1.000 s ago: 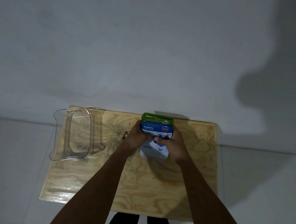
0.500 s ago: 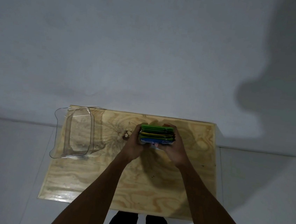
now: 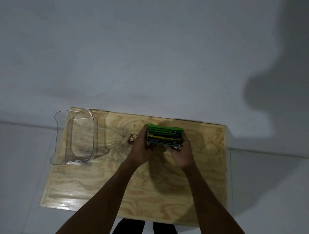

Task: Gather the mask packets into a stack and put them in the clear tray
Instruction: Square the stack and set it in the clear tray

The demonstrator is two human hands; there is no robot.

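Both our hands press in on the stack from opposite ends. The left hand curls round its left end and the right hand round its right end, so the packets are pinched together on edge with their green, yellow and blue rims facing up.

Under the tray lies the table, which bears everything. The tray holds nothing we can see, and its long axis runs away from us.

To the right of the tray, well apart from it and about level with its far half, sits the stack. We cannot tell whether it rests on the wood or hangs just above. Its long axis runs crosswise to the tray's.

We judge the coming move to be a carry leftward toward the tray. The left hand is the nearer to it. The stack probably needs a turn (roughly a quarter) so that its length lies along the tray's.
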